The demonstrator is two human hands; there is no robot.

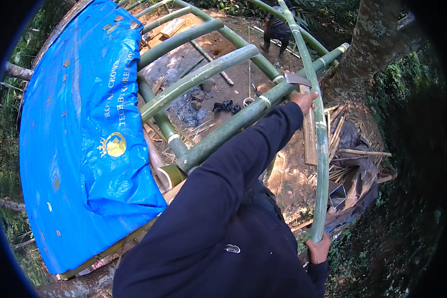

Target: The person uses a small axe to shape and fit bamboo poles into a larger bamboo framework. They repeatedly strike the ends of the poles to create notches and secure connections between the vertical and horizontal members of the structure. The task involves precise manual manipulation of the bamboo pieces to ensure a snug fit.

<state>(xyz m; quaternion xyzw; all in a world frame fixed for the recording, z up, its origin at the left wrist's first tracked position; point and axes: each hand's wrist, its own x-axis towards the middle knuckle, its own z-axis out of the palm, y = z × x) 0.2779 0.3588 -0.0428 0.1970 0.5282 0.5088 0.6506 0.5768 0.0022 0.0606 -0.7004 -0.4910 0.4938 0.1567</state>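
My left hand (pixel 303 101), at the end of a dark sleeve stretched across the frame, is closed around a hatchet-like tool just below its flat metal blade (pixel 298 80). The blade lies by a thick horizontal bamboo beam (pixel 233 128), near a joint in the frame. Down at the lower right, my right hand (pixel 319 248) grips the near end of a long green bamboo pole (pixel 322 164). This pole runs away from me, crossing over the beam's far end close to my left fingertips. Part of the tool's handle is hidden by my left hand.
A blue tarp (pixel 69 149) covers the left side. Several bamboo rafters (pixel 198 79) slope from it to the beam. A tree trunk (pixel 370 42) stands at upper right. Far below, another person (pixel 277 30) stands on the ground, near ash (pixel 188 111) and cut sticks (pixel 335 134).
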